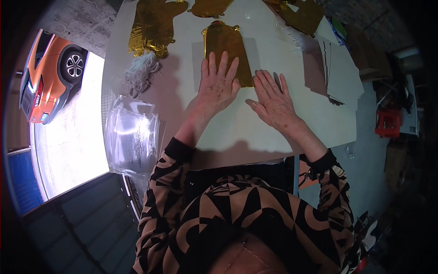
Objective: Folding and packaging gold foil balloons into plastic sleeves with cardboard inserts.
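A flat gold foil piece, apparently an uninflated foil balloon with small tabs at its top corners, lies on a grey sheet on the white table. Across its lower left part my left hand rests flat, fingers spread. My right hand is flat by the foil's lower right corner, fingers stretched and mostly on the table. Neither hand grips anything. The part of the foil beneath my left hand is hidden.
More gold foil pieces lie at the far left, far middle and far right. Tangled white loops and clear plastic bags are on the left. Thin sheets lie right. A red stool stands beyond; an orange car is outside.
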Demonstrator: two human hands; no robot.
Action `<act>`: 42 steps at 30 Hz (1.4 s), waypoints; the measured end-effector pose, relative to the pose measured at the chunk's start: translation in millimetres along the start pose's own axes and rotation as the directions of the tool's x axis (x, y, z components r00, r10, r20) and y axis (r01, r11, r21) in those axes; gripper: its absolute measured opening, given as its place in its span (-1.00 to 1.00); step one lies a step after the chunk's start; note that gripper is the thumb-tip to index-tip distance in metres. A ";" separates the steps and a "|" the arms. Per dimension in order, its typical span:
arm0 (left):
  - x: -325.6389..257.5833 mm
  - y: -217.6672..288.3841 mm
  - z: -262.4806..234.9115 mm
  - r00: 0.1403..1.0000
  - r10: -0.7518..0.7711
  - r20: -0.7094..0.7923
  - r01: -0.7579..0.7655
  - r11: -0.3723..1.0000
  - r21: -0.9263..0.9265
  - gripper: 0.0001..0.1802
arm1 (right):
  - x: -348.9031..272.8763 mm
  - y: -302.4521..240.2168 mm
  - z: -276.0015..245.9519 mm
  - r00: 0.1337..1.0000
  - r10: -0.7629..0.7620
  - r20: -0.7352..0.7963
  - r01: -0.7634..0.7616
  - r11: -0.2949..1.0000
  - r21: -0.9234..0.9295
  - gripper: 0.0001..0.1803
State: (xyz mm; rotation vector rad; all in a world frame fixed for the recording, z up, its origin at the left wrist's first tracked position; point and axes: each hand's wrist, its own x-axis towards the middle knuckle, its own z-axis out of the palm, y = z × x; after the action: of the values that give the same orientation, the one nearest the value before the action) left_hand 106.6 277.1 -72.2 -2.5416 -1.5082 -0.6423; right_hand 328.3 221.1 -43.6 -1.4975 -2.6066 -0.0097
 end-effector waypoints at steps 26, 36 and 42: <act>-3.8 -8.1 -40.4 0.998 -0.045 0.034 0.046 0.998 -0.037 -0.32 | 172.9 46.7 -16.7 0.984 0.163 -0.068 -0.151 0.977 0.151 -0.48; -3.2 -20.8 -38.7 0.998 -0.050 0.042 0.052 0.998 -0.047 -0.32 | 233.2 53.9 -27.0 0.955 0.196 0.224 -0.237 0.956 0.173 -0.32; -7.1 -29.4 -39.3 0.998 -0.050 0.049 0.052 0.997 -0.048 -0.32 | 247.7 49.5 -20.5 0.958 0.102 0.267 -0.154 0.971 0.183 -0.49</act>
State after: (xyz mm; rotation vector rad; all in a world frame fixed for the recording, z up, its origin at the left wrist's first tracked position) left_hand 66.7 273.9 -43.0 -2.5803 -1.5970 -0.6379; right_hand 250.2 457.5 3.4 -1.6873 -2.5927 0.4793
